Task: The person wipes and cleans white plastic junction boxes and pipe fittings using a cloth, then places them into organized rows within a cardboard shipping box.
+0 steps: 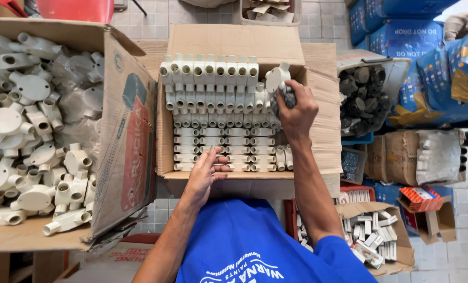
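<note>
An open cardboard box (325, 115) in front of me holds tidy rows of white plastic conduit fittings (218, 112). My right hand (296, 112) is at the box's back right, fingers closed on a white round fitting (276, 78) that it holds upright beside the top row. My left hand (205, 173) lies flat, fingers together and stretched out, pressing on the front rows of fittings near the box's near edge. My blue shirt fills the bottom of the view.
A big cardboard box (129, 131) at the left is full of loose white round junction fittings (29, 141). At the right stand a crate of grey fittings (362, 99), blue sacks (417, 47), and small boxes (375, 236) of parts on the tiled floor.
</note>
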